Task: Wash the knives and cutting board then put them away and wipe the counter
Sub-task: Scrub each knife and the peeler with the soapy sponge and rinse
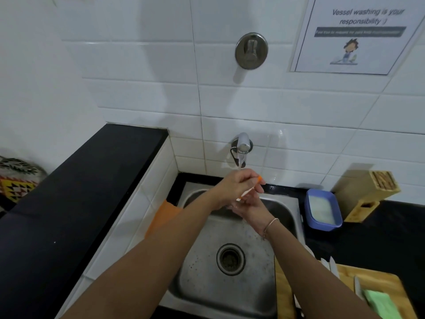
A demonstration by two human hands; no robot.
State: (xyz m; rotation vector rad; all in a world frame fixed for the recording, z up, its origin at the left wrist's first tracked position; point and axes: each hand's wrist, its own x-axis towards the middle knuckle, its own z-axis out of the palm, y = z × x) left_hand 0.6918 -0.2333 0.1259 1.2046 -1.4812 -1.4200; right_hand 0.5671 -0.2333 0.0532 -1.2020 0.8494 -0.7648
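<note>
left hand (pixel 239 183) grips an orange-handled knife (pixel 249 189) under the running tap (pixel 242 143), over the back of the sink (pixel 285 204). its long axis runs from upper right, orange end, down to lower left; blade mostly hidden. right hand (pixel 249 207) sits just below, touching it; can't tell if it grips or rubs. more knives (pixel 331 267) lie on the cutting board (pixel 377 282) at the near right corner of the surface, nearer the right hand. knife block (pixel 368 192) stands at the far right.
</note>
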